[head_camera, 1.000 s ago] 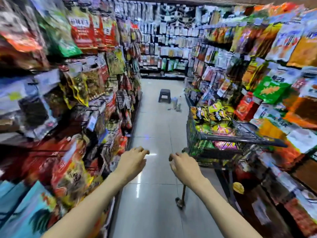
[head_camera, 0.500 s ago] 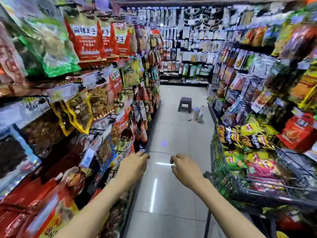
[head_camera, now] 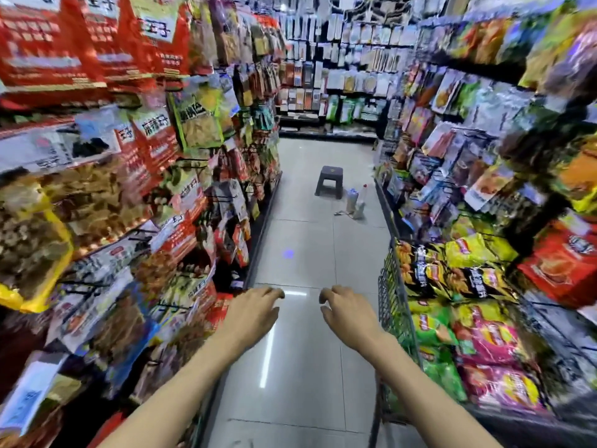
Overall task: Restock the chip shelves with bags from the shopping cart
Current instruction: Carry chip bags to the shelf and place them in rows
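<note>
A wire shopping cart [head_camera: 392, 305] stands at the right of the aisle, piled with chip bags [head_camera: 465, 302] in yellow, black, green and pink. Both my hands hang in the air over the tiled floor, palms down, fingers loosely curled, holding nothing. My left hand [head_camera: 250, 313] is near the left shelf's lower edge. My right hand [head_camera: 347, 313] is just left of the cart's wire side, not touching it. The snack shelves on the right [head_camera: 484, 150] rise behind the cart.
Packed snack shelves on the left [head_camera: 155, 176] line the aisle. A dark plastic stool [head_camera: 330, 182] and a few bottles [head_camera: 355, 202] stand on the floor further down. A far shelf wall [head_camera: 336, 76] closes the aisle. Grey tiled floor [head_camera: 303, 240] runs between.
The view has swung left and moved forward, so the cart has slid to the right and closer. Both hands stay held out in front, empty.
</note>
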Action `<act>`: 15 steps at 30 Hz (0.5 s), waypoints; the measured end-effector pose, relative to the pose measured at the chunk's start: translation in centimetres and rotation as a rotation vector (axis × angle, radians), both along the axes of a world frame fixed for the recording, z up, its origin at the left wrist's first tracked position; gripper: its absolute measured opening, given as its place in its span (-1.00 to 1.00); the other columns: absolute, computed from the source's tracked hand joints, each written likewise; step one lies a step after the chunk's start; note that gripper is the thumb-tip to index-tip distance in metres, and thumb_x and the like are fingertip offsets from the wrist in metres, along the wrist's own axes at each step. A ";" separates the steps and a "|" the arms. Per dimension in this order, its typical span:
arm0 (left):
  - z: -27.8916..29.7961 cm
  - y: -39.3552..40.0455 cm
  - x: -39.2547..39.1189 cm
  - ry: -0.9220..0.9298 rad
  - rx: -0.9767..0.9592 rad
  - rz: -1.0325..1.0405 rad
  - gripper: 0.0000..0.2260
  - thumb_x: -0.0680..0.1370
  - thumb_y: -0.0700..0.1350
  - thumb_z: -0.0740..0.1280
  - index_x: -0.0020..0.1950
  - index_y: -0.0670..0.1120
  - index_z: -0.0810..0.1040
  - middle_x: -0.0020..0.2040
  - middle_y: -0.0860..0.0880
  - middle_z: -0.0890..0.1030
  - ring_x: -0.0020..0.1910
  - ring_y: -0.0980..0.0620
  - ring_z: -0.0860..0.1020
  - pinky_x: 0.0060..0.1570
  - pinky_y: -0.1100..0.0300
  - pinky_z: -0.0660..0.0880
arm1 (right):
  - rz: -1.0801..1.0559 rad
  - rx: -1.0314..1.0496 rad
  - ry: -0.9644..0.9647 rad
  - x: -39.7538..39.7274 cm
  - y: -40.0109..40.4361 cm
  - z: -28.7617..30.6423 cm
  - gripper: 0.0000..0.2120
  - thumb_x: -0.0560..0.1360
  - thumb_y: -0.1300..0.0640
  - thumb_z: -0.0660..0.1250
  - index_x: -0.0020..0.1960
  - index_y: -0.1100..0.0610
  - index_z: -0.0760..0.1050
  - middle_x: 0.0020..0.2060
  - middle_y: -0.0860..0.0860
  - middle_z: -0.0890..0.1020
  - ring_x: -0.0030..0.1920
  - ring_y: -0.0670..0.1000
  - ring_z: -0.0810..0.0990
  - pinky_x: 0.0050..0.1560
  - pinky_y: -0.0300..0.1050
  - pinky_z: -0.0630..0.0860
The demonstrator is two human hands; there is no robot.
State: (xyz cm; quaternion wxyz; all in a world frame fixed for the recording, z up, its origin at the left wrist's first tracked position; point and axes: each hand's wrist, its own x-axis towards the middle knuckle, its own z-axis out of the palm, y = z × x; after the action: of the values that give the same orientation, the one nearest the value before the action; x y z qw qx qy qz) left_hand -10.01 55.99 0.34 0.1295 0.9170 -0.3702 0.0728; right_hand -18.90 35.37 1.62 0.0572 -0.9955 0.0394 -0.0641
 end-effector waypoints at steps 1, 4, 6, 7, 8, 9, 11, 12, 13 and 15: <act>-0.3 -1.5 1.2 0.017 0.017 0.006 -0.73 0.48 -0.08 0.38 0.18 0.04 0.57 0.09 0.05 0.62 0.03 -0.08 0.62 -0.15 0.07 0.56 | -0.014 -0.007 0.012 0.8 -1.1 -0.3 -0.75 0.62 0.04 0.16 0.24 0.07 0.48 0.13 0.05 0.56 0.16 0.15 0.52 0.04 0.00 0.44; -0.9 -6.2 5.2 0.017 0.032 -0.080 -0.73 0.52 -0.07 0.35 0.22 0.04 0.57 0.13 0.03 0.62 0.06 -0.11 0.62 -0.14 0.04 0.52 | -0.073 -0.040 0.042 3.5 -4.4 -0.9 -0.74 0.63 0.05 0.14 0.24 0.10 0.48 0.12 0.08 0.57 0.14 0.17 0.52 0.05 0.01 0.46; -1.1 -9.8 8.7 0.023 0.030 -0.150 -0.73 0.53 -0.07 0.33 0.23 0.02 0.56 0.13 0.00 0.61 0.06 -0.13 0.61 -0.13 0.01 0.54 | -0.129 -0.043 0.033 5.6 -6.9 -0.9 -0.74 0.63 0.08 0.13 0.23 0.12 0.48 0.10 0.09 0.58 0.13 0.19 0.54 0.00 0.01 0.48; -1.0 -11.7 10.4 0.026 0.028 -0.188 -0.73 0.54 -0.06 0.32 0.24 0.03 0.55 0.13 0.00 0.60 0.07 -0.14 0.60 -0.10 -0.02 0.56 | -0.163 -0.036 0.026 6.5 -8.2 -0.8 -0.75 0.63 0.10 0.13 0.22 0.12 0.49 0.09 0.09 0.58 0.12 0.19 0.55 -0.04 0.00 0.48; -0.7 -13.6 11.9 0.028 0.026 -0.225 -0.73 0.55 -0.05 0.30 0.25 0.03 0.53 0.14 0.00 0.59 0.09 -0.14 0.59 -0.08 -0.03 0.56 | -0.200 -0.030 0.020 7.4 -9.5 -0.7 -0.76 0.63 0.12 0.13 0.21 0.12 0.50 0.08 0.09 0.58 0.11 0.18 0.55 -0.06 0.00 0.48; -0.5 -15.5 13.4 0.026 0.021 -0.258 -0.72 0.57 -0.04 0.28 0.28 0.04 0.52 0.17 0.01 0.57 0.11 -0.13 0.57 -0.05 -0.02 0.55 | -0.238 -0.029 0.017 8.2 -10.9 -0.7 -0.76 0.62 0.12 0.13 0.19 0.12 0.50 0.07 0.08 0.58 0.11 0.17 0.55 -0.06 0.00 0.48; -0.3 -19.0 16.0 0.013 0.026 -0.312 -0.71 0.60 -0.03 0.26 0.32 0.05 0.50 0.21 0.04 0.56 0.15 -0.10 0.55 -0.02 0.04 0.53 | -0.317 -0.019 0.028 9.6 -13.8 -0.8 -0.77 0.62 0.11 0.14 0.17 0.13 0.49 0.06 0.08 0.58 0.12 0.16 0.54 -0.07 0.00 0.47; -0.2 -20.5 17.2 0.000 0.024 -0.343 -0.71 0.60 -0.03 0.26 0.32 0.05 0.50 0.21 0.04 0.56 0.15 -0.09 0.56 -0.04 0.06 0.51 | -0.354 -0.012 0.032 10.4 -15.2 -0.8 -0.78 0.62 0.10 0.14 0.16 0.13 0.49 0.06 0.08 0.58 0.11 0.15 0.54 -0.08 0.00 0.45; -0.2 -21.7 18.4 -0.006 0.028 -0.377 -0.72 0.59 -0.03 0.28 0.31 0.05 0.52 0.19 0.04 0.57 0.12 -0.09 0.58 -0.08 0.06 0.51 | -0.387 0.000 0.035 11.1 -16.5 -1.0 -0.78 0.62 0.08 0.15 0.16 0.13 0.49 0.06 0.07 0.57 0.11 0.14 0.54 -0.09 -0.01 0.44; -0.4 -24.0 20.8 0.003 0.048 -0.445 -0.74 0.55 -0.05 0.34 0.24 0.04 0.56 0.11 0.03 0.60 0.04 -0.10 0.62 -0.18 0.05 0.52 | -0.445 0.033 0.038 12.6 -18.7 -1.3 -0.78 0.61 0.06 0.17 0.19 0.09 0.49 0.09 0.05 0.58 0.12 0.12 0.54 -0.07 -0.01 0.45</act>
State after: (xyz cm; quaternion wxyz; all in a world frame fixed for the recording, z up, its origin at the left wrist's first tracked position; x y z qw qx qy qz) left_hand 10.80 32.03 -0.10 0.1210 0.8156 -0.5649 0.0323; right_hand -6.25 16.67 0.29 0.0570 -0.9623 0.2602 -0.0557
